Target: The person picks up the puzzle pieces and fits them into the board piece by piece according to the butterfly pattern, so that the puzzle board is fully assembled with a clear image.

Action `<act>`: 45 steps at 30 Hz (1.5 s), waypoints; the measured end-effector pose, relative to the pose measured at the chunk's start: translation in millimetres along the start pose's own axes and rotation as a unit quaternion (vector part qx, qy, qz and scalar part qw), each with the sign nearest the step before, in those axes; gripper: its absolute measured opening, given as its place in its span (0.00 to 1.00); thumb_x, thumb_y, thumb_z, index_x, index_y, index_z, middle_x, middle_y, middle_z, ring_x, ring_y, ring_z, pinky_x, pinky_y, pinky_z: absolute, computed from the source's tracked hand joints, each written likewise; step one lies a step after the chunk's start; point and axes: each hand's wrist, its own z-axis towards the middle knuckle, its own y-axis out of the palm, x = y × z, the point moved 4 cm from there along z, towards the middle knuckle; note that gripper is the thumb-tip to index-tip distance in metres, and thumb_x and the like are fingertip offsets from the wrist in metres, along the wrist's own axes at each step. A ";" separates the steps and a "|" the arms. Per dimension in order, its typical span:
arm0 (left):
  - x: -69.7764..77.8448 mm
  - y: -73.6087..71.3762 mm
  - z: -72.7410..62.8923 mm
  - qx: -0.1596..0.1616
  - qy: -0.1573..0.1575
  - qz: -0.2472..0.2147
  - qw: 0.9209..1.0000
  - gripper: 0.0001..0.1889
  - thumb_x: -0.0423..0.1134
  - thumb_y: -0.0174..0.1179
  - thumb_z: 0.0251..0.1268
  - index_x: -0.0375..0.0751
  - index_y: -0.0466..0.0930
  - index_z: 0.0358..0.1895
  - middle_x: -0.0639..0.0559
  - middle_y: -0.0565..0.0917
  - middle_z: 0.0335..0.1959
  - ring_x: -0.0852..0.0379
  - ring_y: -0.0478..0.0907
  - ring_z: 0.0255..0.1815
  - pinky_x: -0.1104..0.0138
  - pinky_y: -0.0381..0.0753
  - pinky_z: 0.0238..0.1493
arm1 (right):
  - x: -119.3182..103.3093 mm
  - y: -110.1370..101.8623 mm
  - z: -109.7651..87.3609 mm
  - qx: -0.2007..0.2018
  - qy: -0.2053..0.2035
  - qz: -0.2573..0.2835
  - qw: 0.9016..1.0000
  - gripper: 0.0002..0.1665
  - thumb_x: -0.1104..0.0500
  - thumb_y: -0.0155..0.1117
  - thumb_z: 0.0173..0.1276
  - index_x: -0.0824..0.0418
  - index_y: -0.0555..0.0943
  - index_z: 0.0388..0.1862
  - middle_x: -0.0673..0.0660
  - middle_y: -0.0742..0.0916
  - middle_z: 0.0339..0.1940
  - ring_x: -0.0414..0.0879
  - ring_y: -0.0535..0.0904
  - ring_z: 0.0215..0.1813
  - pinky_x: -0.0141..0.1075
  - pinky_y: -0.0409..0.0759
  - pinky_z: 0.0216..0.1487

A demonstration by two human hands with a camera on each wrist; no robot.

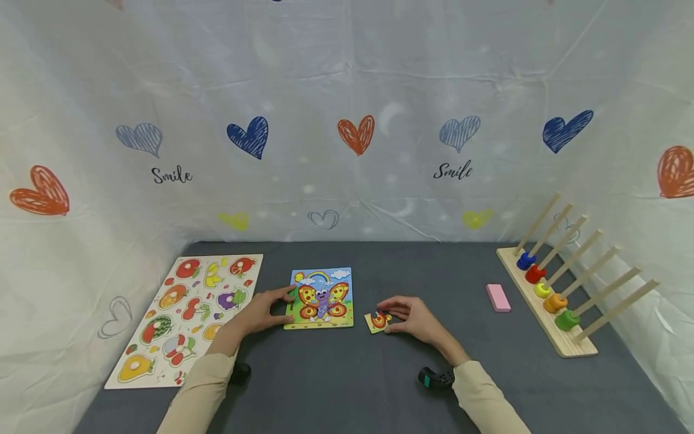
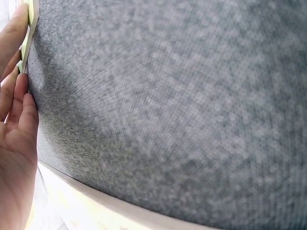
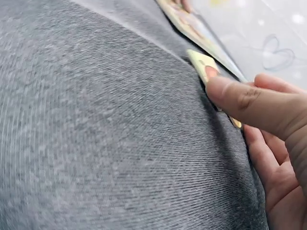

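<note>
A square butterfly puzzle board (image 1: 318, 299) lies flat on the dark grey table. My left hand (image 1: 264, 310) rests at its left side, with the thumb at the lower left corner and the index finger farther up the same edge. In the left wrist view, the left hand's fingers (image 2: 29, 112) are beside the board's edge. To the right of the board, my right hand (image 1: 414, 317) pinches a small puzzle piece (image 1: 376, 322) with red-orange wing print on yellow-green. The right wrist view shows the thumb over this piece (image 3: 200, 64), close above the cloth.
On the left lies a large fruit puzzle board (image 1: 187, 313), partly behind the left forearm. A pink block (image 1: 498, 298) sits to the right. Beyond it stands a wooden peg rack (image 1: 577, 345) with coloured rings, its pegs leaning outward. A printed curtain (image 1: 358, 199) closes off the back.
</note>
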 end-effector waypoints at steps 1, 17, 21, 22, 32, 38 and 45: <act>0.1 -0.1 -0.2 0.001 0.001 0.001 1.000 0.35 0.48 0.69 0.57 0.33 0.71 0.65 0.46 0.84 0.50 0.36 0.71 0.60 0.42 0.69 0.58 | -0.9 1.1 0.1 -0.004 -0.003 -0.013 1.000 0.28 0.70 0.73 0.53 0.71 0.77 0.55 0.68 0.81 0.56 0.60 0.75 0.61 0.36 0.75 0.60; -2.7 0.4 0.2 -0.018 -0.029 -0.012 0.999 0.32 0.47 0.68 0.58 0.36 0.72 0.64 0.45 0.80 0.58 0.38 0.68 0.65 0.45 0.67 0.62 | -12.6 12.6 -2.7 0.151 0.023 -0.040 0.988 0.36 0.72 0.76 0.48 0.74 0.74 0.59 0.70 0.80 0.55 0.61 0.77 0.57 0.41 0.74 0.60; -2.7 -0.1 0.4 -0.011 -0.022 -0.010 1.000 0.27 0.46 0.68 0.58 0.37 0.76 0.59 0.43 0.75 0.63 0.38 0.66 0.66 0.45 0.66 0.63 | -7.1 17.7 -4.0 0.174 0.036 -0.045 0.983 0.39 0.69 0.79 0.45 0.71 0.75 0.59 0.67 0.81 0.54 0.59 0.78 0.57 0.39 0.74 0.59; -3.1 0.0 0.3 -0.009 -0.021 -0.009 1.000 0.27 0.46 0.68 0.58 0.37 0.76 0.59 0.42 0.75 0.64 0.37 0.66 0.66 0.45 0.66 0.63 | -7.4 18.4 -3.7 0.158 0.031 -0.044 0.986 0.40 0.70 0.78 0.45 0.72 0.74 0.60 0.68 0.80 0.56 0.59 0.77 0.58 0.39 0.74 0.60; -4.1 1.7 2.0 -0.015 -0.027 -0.012 0.999 0.25 0.47 0.68 0.58 0.38 0.78 0.57 0.43 0.76 0.62 0.37 0.67 0.66 0.44 0.66 0.62 | -11.6 11.3 1.5 0.034 -0.006 -0.075 0.997 0.32 0.73 0.72 0.53 0.74 0.74 0.58 0.70 0.80 0.55 0.62 0.77 0.57 0.40 0.77 0.57; -4.6 2.5 3.3 -0.019 -0.036 -0.012 0.999 0.25 0.46 0.68 0.58 0.39 0.78 0.57 0.44 0.77 0.61 0.39 0.67 0.66 0.45 0.65 0.64 | -14.4 8.4 4.2 0.025 -0.001 -0.102 0.994 0.28 0.73 0.72 0.53 0.73 0.77 0.55 0.67 0.83 0.51 0.59 0.80 0.53 0.39 0.80 0.52; -3.3 0.4 2.4 -0.017 -0.033 -0.008 0.999 0.27 0.47 0.68 0.58 0.38 0.77 0.58 0.43 0.79 0.58 0.38 0.68 0.65 0.44 0.67 0.62 | -15.9 12.8 4.2 0.112 0.027 -0.129 0.985 0.40 0.67 0.78 0.47 0.68 0.74 0.62 0.64 0.81 0.55 0.57 0.78 0.56 0.43 0.76 0.58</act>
